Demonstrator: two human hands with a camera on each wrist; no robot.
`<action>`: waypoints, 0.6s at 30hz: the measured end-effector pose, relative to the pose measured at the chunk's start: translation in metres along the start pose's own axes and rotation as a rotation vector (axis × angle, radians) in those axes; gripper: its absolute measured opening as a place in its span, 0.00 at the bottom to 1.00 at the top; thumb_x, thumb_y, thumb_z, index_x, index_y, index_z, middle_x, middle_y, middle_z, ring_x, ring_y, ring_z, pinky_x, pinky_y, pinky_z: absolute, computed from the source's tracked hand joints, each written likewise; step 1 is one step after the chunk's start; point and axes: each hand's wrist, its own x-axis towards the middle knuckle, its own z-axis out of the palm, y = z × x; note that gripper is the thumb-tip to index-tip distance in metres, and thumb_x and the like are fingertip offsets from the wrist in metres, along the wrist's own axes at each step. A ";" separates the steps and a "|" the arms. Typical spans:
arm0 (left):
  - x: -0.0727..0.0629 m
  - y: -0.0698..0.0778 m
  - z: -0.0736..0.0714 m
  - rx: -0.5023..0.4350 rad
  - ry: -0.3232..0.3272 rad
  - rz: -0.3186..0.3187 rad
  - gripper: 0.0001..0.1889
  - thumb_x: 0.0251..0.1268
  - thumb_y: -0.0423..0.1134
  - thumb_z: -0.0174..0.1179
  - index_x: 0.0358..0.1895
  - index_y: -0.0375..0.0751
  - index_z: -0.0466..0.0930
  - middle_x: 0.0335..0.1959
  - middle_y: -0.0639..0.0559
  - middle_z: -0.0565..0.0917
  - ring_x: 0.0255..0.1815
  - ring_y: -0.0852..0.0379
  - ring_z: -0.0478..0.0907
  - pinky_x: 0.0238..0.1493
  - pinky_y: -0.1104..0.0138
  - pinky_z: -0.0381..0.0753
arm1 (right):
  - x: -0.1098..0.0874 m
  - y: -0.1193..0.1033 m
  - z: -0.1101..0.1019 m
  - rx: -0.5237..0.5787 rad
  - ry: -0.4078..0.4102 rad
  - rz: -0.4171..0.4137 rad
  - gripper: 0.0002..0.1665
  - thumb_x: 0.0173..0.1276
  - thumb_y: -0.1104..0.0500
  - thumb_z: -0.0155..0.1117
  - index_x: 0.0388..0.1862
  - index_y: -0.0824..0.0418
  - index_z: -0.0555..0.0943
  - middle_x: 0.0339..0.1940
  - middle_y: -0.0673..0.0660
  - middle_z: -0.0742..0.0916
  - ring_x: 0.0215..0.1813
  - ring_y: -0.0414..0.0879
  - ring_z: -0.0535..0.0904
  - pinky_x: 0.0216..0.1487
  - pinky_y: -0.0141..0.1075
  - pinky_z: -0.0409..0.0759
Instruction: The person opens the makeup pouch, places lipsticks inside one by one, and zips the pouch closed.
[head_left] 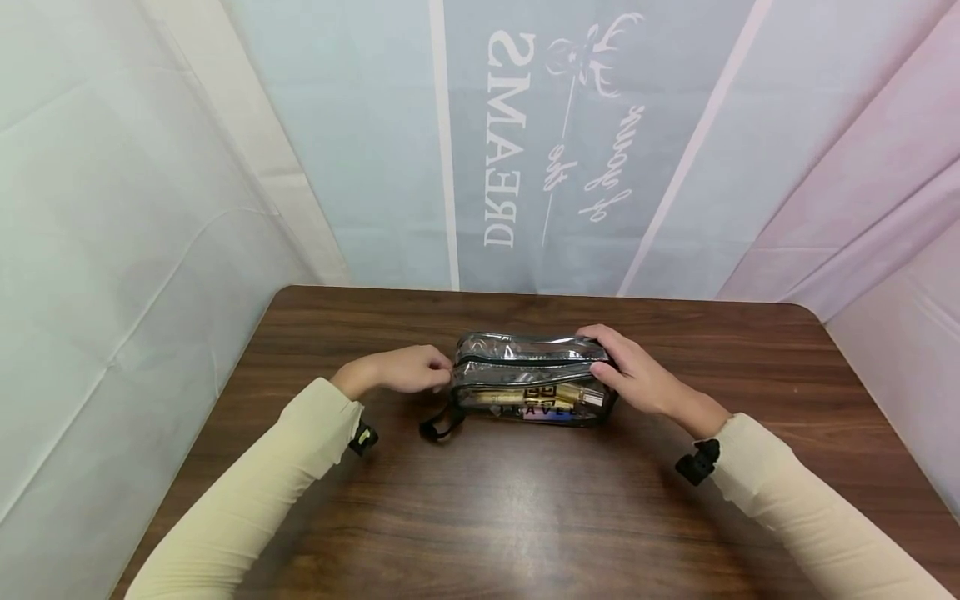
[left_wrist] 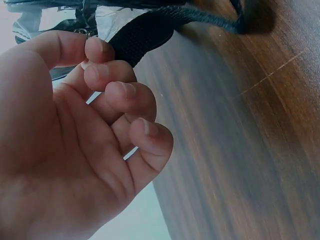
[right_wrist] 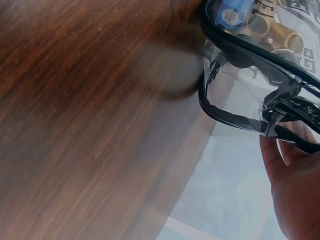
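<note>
A clear travel pouch with black trim (head_left: 517, 375) stands on the table, a dark zipper (head_left: 525, 362) running along its top. Its left end meets my left hand (head_left: 408, 368), whose thumb and index finger pinch at the zipper pull beside a small metal ring (left_wrist: 78, 31); the pull is mostly hidden by the fingertips. My right hand (head_left: 633, 375) grips the pouch's right end, fingers over the top and thumb on the near side. Through the plastic show gold-coloured tubes (right_wrist: 287, 37) and a blue item (right_wrist: 234, 12). A black strap (left_wrist: 145, 32) hangs from the left end.
The pouch is on a dark wood-grain table (head_left: 510, 500) with rounded far corners. Behind it hangs a grey-blue cloth with lettering (head_left: 506, 142). White cloth (head_left: 135, 208) drapes the left side, and pale pinkish cloth (head_left: 862, 192) the right.
</note>
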 end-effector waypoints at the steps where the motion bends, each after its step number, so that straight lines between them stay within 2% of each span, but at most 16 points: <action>1: 0.000 0.000 0.000 0.000 -0.005 -0.001 0.16 0.74 0.33 0.44 0.24 0.44 0.74 0.18 0.58 0.67 0.18 0.62 0.58 0.25 0.68 0.61 | 0.000 0.000 0.000 0.003 -0.003 0.000 0.25 0.84 0.47 0.48 0.69 0.61 0.70 0.55 0.54 0.79 0.46 0.41 0.74 0.47 0.40 0.72; 4: -0.002 0.001 -0.002 0.006 -0.019 -0.002 0.16 0.74 0.34 0.45 0.25 0.43 0.76 0.19 0.57 0.68 0.18 0.62 0.59 0.25 0.68 0.62 | 0.001 -0.002 -0.001 0.027 -0.012 0.015 0.24 0.83 0.51 0.51 0.70 0.62 0.69 0.58 0.56 0.79 0.50 0.42 0.75 0.51 0.38 0.72; 8: -0.003 -0.001 -0.004 0.026 -0.026 0.007 0.16 0.75 0.36 0.45 0.28 0.42 0.79 0.22 0.57 0.71 0.20 0.62 0.62 0.27 0.68 0.64 | 0.001 -0.008 -0.003 0.076 -0.027 0.092 0.28 0.80 0.59 0.56 0.76 0.59 0.65 0.68 0.59 0.76 0.65 0.49 0.73 0.63 0.34 0.67; 10: -0.004 -0.002 -0.007 0.031 -0.026 0.009 0.16 0.78 0.38 0.46 0.31 0.40 0.80 0.24 0.56 0.72 0.22 0.62 0.62 0.28 0.68 0.65 | 0.001 -0.011 -0.005 0.090 -0.039 0.139 0.33 0.79 0.61 0.58 0.78 0.57 0.61 0.72 0.59 0.72 0.71 0.53 0.68 0.67 0.36 0.64; 12: -0.006 -0.001 -0.011 0.036 -0.022 0.013 0.16 0.80 0.40 0.47 0.33 0.38 0.80 0.25 0.56 0.72 0.23 0.62 0.63 0.30 0.67 0.66 | 0.001 -0.013 -0.007 0.100 -0.056 0.178 0.36 0.77 0.62 0.59 0.80 0.55 0.59 0.72 0.58 0.71 0.72 0.55 0.67 0.66 0.41 0.65; 15: -0.011 0.001 -0.021 0.035 0.007 0.013 0.16 0.81 0.43 0.51 0.33 0.39 0.78 0.26 0.56 0.72 0.25 0.61 0.64 0.33 0.65 0.68 | 0.001 -0.017 -0.012 0.117 -0.091 0.222 0.38 0.78 0.62 0.59 0.81 0.52 0.56 0.73 0.58 0.70 0.72 0.57 0.66 0.60 0.43 0.68; 18: -0.012 0.004 -0.033 0.041 0.071 0.014 0.14 0.80 0.44 0.54 0.34 0.42 0.78 0.25 0.55 0.72 0.26 0.59 0.66 0.35 0.64 0.69 | 0.003 -0.019 -0.019 0.150 -0.125 0.245 0.39 0.78 0.62 0.58 0.82 0.50 0.55 0.75 0.59 0.69 0.73 0.59 0.65 0.56 0.39 0.70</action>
